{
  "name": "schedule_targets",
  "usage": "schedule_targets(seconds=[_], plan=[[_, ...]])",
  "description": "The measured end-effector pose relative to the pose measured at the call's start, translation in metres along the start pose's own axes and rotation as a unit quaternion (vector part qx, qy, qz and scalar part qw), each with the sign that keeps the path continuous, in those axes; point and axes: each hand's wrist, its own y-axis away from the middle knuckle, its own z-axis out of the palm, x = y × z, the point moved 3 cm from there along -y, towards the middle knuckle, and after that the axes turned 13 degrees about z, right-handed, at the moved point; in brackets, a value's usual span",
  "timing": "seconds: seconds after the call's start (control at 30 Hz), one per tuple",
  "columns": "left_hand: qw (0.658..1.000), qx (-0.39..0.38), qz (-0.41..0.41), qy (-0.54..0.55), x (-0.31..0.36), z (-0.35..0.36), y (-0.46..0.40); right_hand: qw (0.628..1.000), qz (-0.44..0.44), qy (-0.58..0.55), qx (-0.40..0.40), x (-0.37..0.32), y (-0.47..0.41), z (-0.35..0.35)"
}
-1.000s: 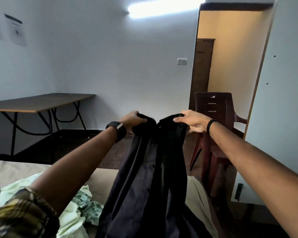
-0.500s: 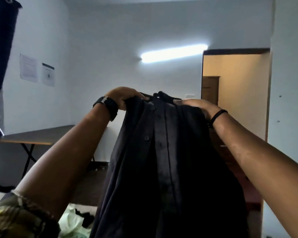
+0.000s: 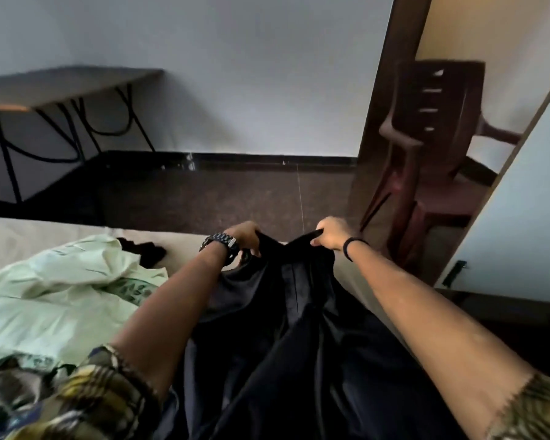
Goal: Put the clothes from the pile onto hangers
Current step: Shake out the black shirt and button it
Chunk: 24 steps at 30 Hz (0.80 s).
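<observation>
A black button shirt (image 3: 299, 328) hangs down toward me over the bed. My left hand (image 3: 245, 236), with a watch on its wrist, grips one side of the shirt's top edge. The other side of that edge is pinched by my right hand (image 3: 331, 233), which wears a dark wristband. The two hands are close together, low over the bed's far edge. A pale green garment (image 3: 54, 293) lies crumpled on the bed at the left, with a small dark piece of cloth (image 3: 146, 250) behind it. No hanger is visible.
The bed's beige sheet (image 3: 29, 230) runs across the lower left. A folding table (image 3: 61, 87) stands at the back left wall. A dark red plastic chair (image 3: 435, 147) sits in the doorway at right, beside a white door (image 3: 521, 201). Dark floor lies between.
Both hands have dropped with the black shirt from head height to just above the bed. The view has tilted down, so the ceiling light and wall papers are out of sight.
</observation>
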Motion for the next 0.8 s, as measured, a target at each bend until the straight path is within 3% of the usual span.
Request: schedule_targets(seconds=[0.1,0.2,0.23,0.3,0.4,0.5,0.57,0.7,0.8], plan=[[0.991,0.135,0.012,-0.001,-0.007,-0.003,-0.029,0.995,0.021,-0.019,0.096,-0.003,-0.028,0.001],[0.967,0.253,0.015,0.034,-0.020,-0.005,-0.051,0.965,0.098,-0.229,0.087,0.003,-0.053,0.008],[0.961,0.274,0.008,0.031,-0.024,-0.003,-0.057,0.957,0.105,-0.253,0.098,0.006,-0.062,0.012],[0.958,0.287,-0.012,-0.006,-0.030,0.005,-0.068,0.965,0.086,-0.220,0.110,0.009,-0.077,0.017],[0.958,0.278,-0.038,-0.061,-0.034,0.025,-0.072,0.985,0.069,-0.153,0.039,0.016,-0.079,0.041],[0.960,0.279,0.005,0.001,-0.033,0.049,-0.066,0.991,0.041,-0.120,0.038,0.017,-0.066,0.060],[0.952,0.301,0.036,0.049,-0.028,0.063,-0.052,0.983,0.017,-0.178,0.047,0.012,-0.049,0.073],[0.925,0.365,0.030,0.098,-0.025,0.092,-0.008,0.930,0.043,-0.359,-0.066,0.002,-0.007,0.119],[0.935,0.333,0.011,0.123,-0.032,0.121,0.015,0.953,0.036,-0.299,-0.035,0.012,0.015,0.144]])
